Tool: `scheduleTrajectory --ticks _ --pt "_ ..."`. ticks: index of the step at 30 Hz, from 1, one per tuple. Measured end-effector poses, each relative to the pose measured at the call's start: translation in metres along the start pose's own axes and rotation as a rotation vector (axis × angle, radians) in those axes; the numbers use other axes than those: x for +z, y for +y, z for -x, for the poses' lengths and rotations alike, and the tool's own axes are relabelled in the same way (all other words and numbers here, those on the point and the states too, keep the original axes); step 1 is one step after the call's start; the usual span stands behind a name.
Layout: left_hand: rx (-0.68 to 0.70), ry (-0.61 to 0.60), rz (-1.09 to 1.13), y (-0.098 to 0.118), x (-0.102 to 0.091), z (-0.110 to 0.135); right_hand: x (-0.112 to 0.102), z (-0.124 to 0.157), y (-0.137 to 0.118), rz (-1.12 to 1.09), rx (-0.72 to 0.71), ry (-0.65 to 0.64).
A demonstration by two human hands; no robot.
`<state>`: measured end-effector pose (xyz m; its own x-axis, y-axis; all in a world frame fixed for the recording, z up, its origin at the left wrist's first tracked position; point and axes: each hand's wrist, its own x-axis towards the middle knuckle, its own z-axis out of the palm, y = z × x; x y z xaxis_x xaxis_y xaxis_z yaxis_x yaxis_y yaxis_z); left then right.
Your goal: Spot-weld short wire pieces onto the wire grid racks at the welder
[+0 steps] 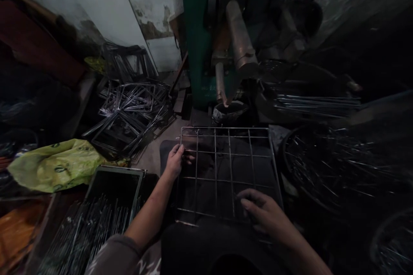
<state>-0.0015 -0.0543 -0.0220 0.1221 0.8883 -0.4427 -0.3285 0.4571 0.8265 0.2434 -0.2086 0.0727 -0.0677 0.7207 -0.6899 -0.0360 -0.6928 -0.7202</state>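
A square wire grid (227,167) lies flat over a dark surface in front of me. My left hand (175,162) grips the grid's left edge near its far corner, fingers curled round the wire. At the grid's near right part my right hand (263,214) rests on the wires with fingers bent and pressed down. Behind the grid stands a green machine (196,38) with a grey metal cylinder arm (239,41) pointing down toward a small dark pot (229,111).
A pile of bent wire frames (129,109) lies at the left back. A tray of straight wire rods (93,223) sits at my near left, beside a yellow-green plastic bag (54,163). More rods (318,104) and round wire baskets (338,167) fill the right.
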Motion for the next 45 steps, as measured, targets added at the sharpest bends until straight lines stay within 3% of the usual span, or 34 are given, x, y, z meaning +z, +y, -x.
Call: scheduleTrajectory --ticks 3,6,11,15,18,21,25,28,31,34,39,45 --pt "0.001 0.012 -0.019 -0.003 -0.006 -0.004 -0.005 -0.004 0.015 -0.336 0.126 0.03" --pt "0.008 0.015 -0.03 -0.002 -0.006 -0.009 -0.004 -0.01 0.016 -0.423 0.179 -0.019" --pt "-0.001 0.013 -0.035 0.0 0.001 -0.012 0.002 -0.011 0.009 0.006 0.128 0.017" --pt "0.006 0.005 -0.013 0.002 0.003 -0.007 -0.011 0.005 0.002 0.338 -0.034 -0.096" --pt "0.016 -0.002 0.001 0.006 0.005 -0.001 -0.023 0.011 -0.005 0.489 -0.108 -0.101" --pt "0.047 -0.009 0.0 0.012 0.009 0.003 -0.032 0.0 -0.022 0.476 -0.129 0.037" --pt "0.102 -0.061 -0.03 0.018 0.016 0.007 -0.03 -0.035 -0.06 0.144 -0.237 0.329" --pt "0.124 -0.072 -0.043 0.02 0.02 0.009 -0.023 -0.062 -0.079 -0.022 -0.378 0.385" --pt "0.135 -0.081 -0.04 0.021 0.021 0.012 -0.019 -0.081 -0.08 -0.007 -0.423 0.418" --pt "0.154 -0.081 -0.027 0.02 0.021 0.013 -0.02 -0.091 -0.077 0.172 -0.43 0.542" --pt "0.147 -0.074 -0.008 0.022 0.02 0.014 -0.009 -0.089 -0.092 0.762 -0.384 0.827" --pt "0.145 -0.066 -0.004 0.027 0.02 0.019 0.014 -0.084 -0.097 1.106 -0.203 0.869"
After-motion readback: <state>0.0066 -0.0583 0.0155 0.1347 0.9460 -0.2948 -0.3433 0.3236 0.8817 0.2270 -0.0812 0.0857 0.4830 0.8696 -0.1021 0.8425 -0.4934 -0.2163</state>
